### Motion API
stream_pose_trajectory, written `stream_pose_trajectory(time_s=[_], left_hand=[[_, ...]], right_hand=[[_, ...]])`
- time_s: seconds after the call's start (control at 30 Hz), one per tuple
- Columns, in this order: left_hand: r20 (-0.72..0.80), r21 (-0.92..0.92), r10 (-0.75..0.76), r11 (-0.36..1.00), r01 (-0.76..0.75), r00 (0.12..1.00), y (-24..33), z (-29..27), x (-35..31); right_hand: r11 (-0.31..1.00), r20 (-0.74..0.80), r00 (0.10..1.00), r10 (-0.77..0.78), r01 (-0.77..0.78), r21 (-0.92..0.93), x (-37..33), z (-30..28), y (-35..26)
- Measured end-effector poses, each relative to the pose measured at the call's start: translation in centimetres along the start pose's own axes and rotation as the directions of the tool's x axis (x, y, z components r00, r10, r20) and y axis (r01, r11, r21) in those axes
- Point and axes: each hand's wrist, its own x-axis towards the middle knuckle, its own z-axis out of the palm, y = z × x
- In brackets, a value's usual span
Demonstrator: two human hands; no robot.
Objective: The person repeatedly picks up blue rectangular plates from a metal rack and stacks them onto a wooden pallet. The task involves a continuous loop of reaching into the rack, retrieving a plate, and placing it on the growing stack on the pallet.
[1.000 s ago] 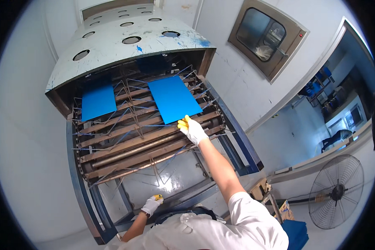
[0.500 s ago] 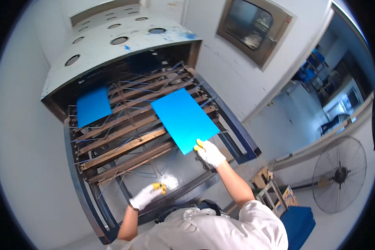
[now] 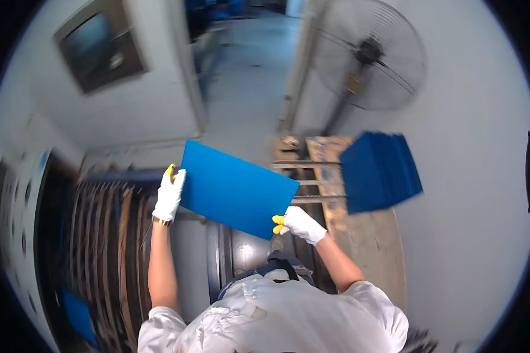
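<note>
A flat, rectangular blue sheet [image 3: 237,189] spans the space in front of my body, tilted with its right end lower in the picture. My left hand [image 3: 169,199], in a white glove with yellow fingertips, is closed on the sheet's left edge. The lower right corner is pinched by my right hand [image 3: 301,225], gloved the same way. To the right of the sheet stands a stack of similar blue sheets [image 3: 378,172], on a pale wooden board [image 3: 365,247].
Left of me is a slatted rack [image 3: 109,235] with another blue sheet [image 3: 79,315] on it, beside a white housing with round holes [image 3: 16,229]. A large stand fan [image 3: 370,52] rises beyond the stack. A doorway [image 3: 247,76] opens ahead, right of a framed wall window [image 3: 94,50].
My view has turned right, from the rack toward the stack and fan. The sheet, held before by my right hand only, has come off the rack, and my left hand now grips it too.
</note>
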Motion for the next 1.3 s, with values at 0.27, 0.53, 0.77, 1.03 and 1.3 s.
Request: stream_pose_trajectory(time_s=[0.27, 0.53, 0.77, 1.03, 1.3], left_hand=[[0.522, 0.103, 0.52, 0.748, -0.655, 0.676, 3.4, 30.2, 5.3], [0.708, -0.106, 0.405, 0.87, -0.481, 0.578, 9.3, 50.4, 7.2], [0.841, -0.035, 0.031, 0.999, -0.003, 0.54, 8.9, 57.4, 9.0], [0.759, 0.111, 0.291, 0.824, -0.556, 0.583, 7.8, 57.5, 8.4], [0.64, -0.289, 0.25, 0.954, -0.074, 0.727, -4.3, 40.1, 1.0]], right_hand=[[0.929, -0.682, 0.73, -0.046, -0.22, -0.297, -6.8, -12.8, 8.9], [0.949, -0.887, 0.46, -0.036, -0.262, -0.175, -5.8, -19.1, 11.5], [0.867, -0.915, 0.378, -0.14, -0.398, -0.298, -4.1, -21.7, 10.1], [0.801, -0.822, 0.508, -0.255, -0.366, -0.474, -5.3, -23.3, 11.5], [0.933, -0.697, 0.715, -0.055, -0.211, -0.291, -5.8, -22.6, 11.6]])
